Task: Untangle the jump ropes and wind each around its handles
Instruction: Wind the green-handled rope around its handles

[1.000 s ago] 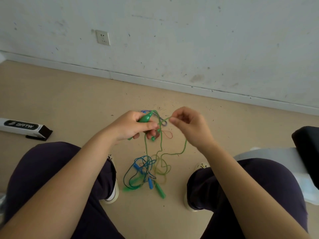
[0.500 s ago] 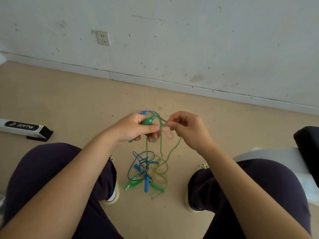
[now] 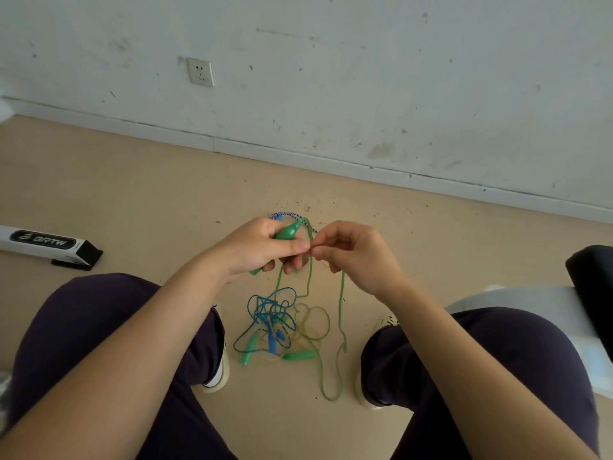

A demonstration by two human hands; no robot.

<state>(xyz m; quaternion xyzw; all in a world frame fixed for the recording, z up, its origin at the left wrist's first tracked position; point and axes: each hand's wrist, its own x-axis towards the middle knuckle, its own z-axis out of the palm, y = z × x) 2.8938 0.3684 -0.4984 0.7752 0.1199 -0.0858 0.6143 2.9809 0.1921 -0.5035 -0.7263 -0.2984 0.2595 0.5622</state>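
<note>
**Hands on the green rope above a floor tangle**

Head view: at the frame's centre, the left hand (image 3: 262, 247) curls around a green handle (image 3: 288, 231), whose tapered tip points up and to the right. A blue-and-white braided cord (image 3: 292, 215) peeks out just behind that hand. Touching it from the right, the right hand (image 3: 356, 257) pinches the green rope (image 3: 341, 313) between thumb and fingertips; the strands drop from both hands toward the floor (image 3: 139, 200).

Directly below, between the person's two knees in dark trousers, lies the tangle (image 3: 278, 323): blue rope looped over green and paler yellowish rope, with two loose green handles (image 3: 300, 355) and a blue handle (image 3: 272, 341) caught in it. One long green loop trails lower, toward the right shoe (image 3: 363, 390). The left shoe (image 3: 219, 376) sits just left of the pile.

At the left edge, a white-and-black box (image 3: 49, 245) lettered "BRTW" rests on the floor. A wall socket (image 3: 200, 72) sits in the upper left on the scuffed white wall. At the right edge are a black object (image 3: 593, 287) and a white surface (image 3: 530, 300).
</note>
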